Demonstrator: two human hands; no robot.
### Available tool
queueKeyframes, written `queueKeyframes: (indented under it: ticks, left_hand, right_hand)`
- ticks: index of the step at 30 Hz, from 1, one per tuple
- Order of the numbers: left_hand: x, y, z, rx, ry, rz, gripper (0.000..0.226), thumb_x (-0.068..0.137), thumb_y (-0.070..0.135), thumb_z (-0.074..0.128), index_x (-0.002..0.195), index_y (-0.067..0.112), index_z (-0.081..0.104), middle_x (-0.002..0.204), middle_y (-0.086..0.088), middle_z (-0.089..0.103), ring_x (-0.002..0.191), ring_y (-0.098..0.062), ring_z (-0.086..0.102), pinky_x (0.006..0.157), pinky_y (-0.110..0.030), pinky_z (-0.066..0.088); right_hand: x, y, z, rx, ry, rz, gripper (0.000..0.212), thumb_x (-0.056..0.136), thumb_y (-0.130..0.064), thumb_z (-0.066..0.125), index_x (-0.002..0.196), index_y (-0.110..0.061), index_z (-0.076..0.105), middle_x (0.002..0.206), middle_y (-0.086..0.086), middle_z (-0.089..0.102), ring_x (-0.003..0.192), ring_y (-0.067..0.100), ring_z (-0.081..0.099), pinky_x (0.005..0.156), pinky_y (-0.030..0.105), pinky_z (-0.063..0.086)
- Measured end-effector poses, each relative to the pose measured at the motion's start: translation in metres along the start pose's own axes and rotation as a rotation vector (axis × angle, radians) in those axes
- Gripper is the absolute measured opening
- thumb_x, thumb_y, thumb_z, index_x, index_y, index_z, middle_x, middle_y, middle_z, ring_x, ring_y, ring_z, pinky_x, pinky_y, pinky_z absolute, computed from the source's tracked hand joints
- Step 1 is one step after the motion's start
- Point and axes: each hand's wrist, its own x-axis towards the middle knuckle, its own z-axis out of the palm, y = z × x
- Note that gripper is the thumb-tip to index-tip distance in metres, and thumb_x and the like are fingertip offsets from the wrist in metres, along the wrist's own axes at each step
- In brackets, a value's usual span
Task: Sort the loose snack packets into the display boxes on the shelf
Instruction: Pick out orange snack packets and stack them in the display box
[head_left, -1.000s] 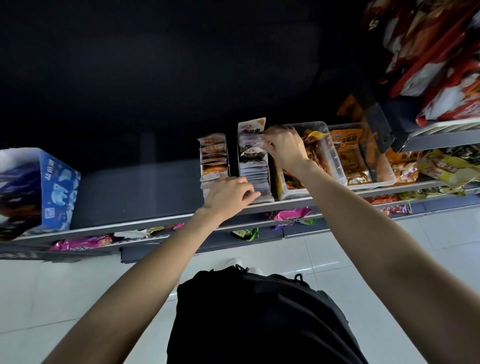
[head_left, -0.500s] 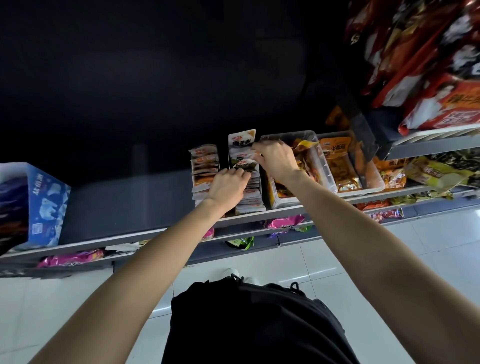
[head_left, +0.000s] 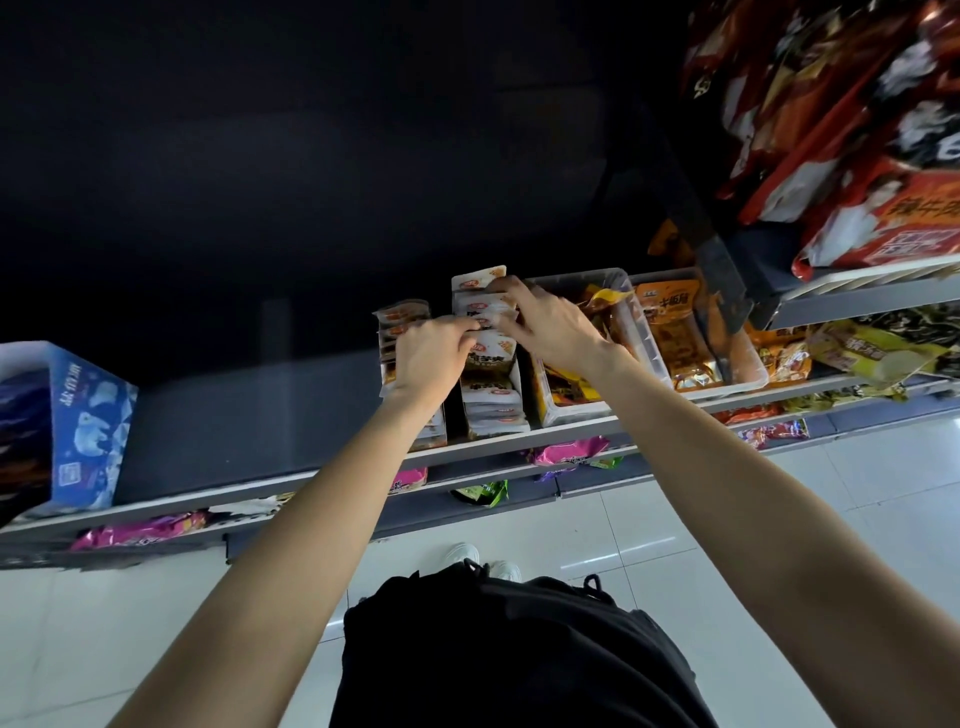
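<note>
Your left hand (head_left: 434, 353) and right hand (head_left: 550, 325) meet over the white display box (head_left: 493, 400) on the shelf (head_left: 519, 457), fingers of both drawn narrow around the upright white packets (head_left: 480, 306) in the back of its row; which single packet each hand pinches I cannot tell; the packets look light, thin and limp, with slick film that will likely slide against its neighbours; take them by the flat top seam, thumb in front and fingers behind, and keep them upright so the row does not fan over; beside it, the clear bin (head_left: 639, 332) holds orange packets (head_left: 670, 317); press gently, since the contents may crush.
</note>
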Motion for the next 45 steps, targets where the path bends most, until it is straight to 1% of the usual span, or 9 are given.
queueKeyframes:
  ticks: [4,8,13,20,24,29,35,41,45]
  left_hand:
    - [-0.004,-0.005,0.005,-0.059,0.036,-0.034,0.022,0.086,0.029,0.065,0.105,0.019,0.064,0.102,0.000,0.068,0.086,-0.020,0.067,0.069,-0.033,0.053]
    - [-0.019,-0.007,0.006,0.022,0.100,0.093,0.028,0.082,0.033,0.069,0.098,0.015,0.057,0.097,-0.003,0.060,0.090,-0.021,0.060,0.065,-0.031,0.051]
    - [-0.033,-0.009,0.004,0.087,-0.269,0.329,0.053,0.083,0.053,0.060,0.125,0.021,0.053,0.125,-0.001,0.056,0.118,-0.019,0.047,0.102,-0.032,0.031]
    - [-0.039,0.011,0.011,0.351,-0.170,0.521,0.040,0.082,0.040,0.060,0.117,0.019,0.060,0.112,-0.001,0.065,0.108,-0.021,0.055,0.093,-0.035,0.024]
    - [-0.040,0.012,0.016,0.387,-0.248,0.397,0.035,0.091,0.036,0.053,0.121,0.018,0.056,0.116,-0.001,0.063,0.113,-0.019,0.053,0.099,-0.034,0.027]
    - [-0.026,0.004,0.010,0.252,-0.044,0.320,0.017,0.091,0.020,0.056,0.086,0.021,0.073,0.075,0.004,0.072,0.075,-0.015,0.066,0.079,-0.029,0.038]
    - [-0.021,0.001,0.007,0.102,0.034,0.203,0.010,0.085,0.025,0.065,0.090,0.019,0.072,0.082,0.001,0.073,0.077,-0.019,0.068,0.082,-0.033,0.044]
    - [-0.037,0.001,0.004,0.088,0.195,0.386,0.030,0.083,0.043,0.061,0.097,0.016,0.061,0.097,-0.001,0.062,0.089,-0.020,0.058,0.080,-0.032,0.037]
    - [-0.062,0.004,0.018,0.308,0.014,0.510,0.066,0.068,0.061,0.069,0.117,0.018,0.060,0.107,-0.002,0.064,0.098,-0.020,0.057,0.082,-0.032,0.038]
  right_hand:
    - [-0.004,0.002,0.015,-0.356,-0.057,-0.126,0.072,0.087,-0.038,0.063,0.146,-0.022,0.026,0.144,0.011,0.038,0.119,0.029,0.053,0.086,0.038,0.051]
    - [0.005,0.000,0.023,-0.388,-0.108,-0.070,0.066,0.089,-0.038,0.060,0.145,-0.022,0.030,0.155,0.011,0.016,0.126,0.031,0.047,0.085,0.040,0.054]
    - [0.003,0.003,0.025,-0.299,-0.094,-0.074,0.071,0.086,-0.033,0.066,0.144,-0.019,0.028,0.152,0.011,0.022,0.112,0.032,0.058,0.078,0.037,0.057]
    - [0.003,0.001,0.023,-0.247,-0.074,-0.062,0.071,0.087,-0.030,0.065,0.145,-0.019,0.026,0.153,0.010,0.022,0.107,0.031,0.062,0.079,0.035,0.055]
    - [0.001,0.000,0.025,-0.241,-0.065,-0.053,0.073,0.086,-0.028,0.066,0.146,-0.020,0.025,0.154,0.008,0.020,0.109,0.031,0.061,0.082,0.036,0.054]
    - [-0.001,0.006,0.022,-0.099,-0.071,-0.078,0.071,0.086,-0.024,0.067,0.145,-0.019,0.028,0.152,0.009,0.026,0.105,0.032,0.062,0.082,0.037,0.053]
    - [-0.014,0.012,0.022,0.085,-0.058,-0.143,0.059,0.092,-0.046,0.052,0.143,-0.023,0.032,0.150,0.008,0.028,0.122,0.027,0.049,0.087,0.035,0.049]
    - [-0.017,0.011,0.030,-0.080,0.008,-0.155,0.064,0.086,-0.030,0.065,0.142,-0.020,0.036,0.149,0.011,0.029,0.123,0.033,0.048,0.076,0.042,0.057]
    - [-0.016,0.012,0.032,-0.083,-0.004,-0.141,0.066,0.086,-0.029,0.066,0.142,-0.023,0.034,0.150,0.010,0.026,0.128,0.032,0.043,0.081,0.040,0.054]
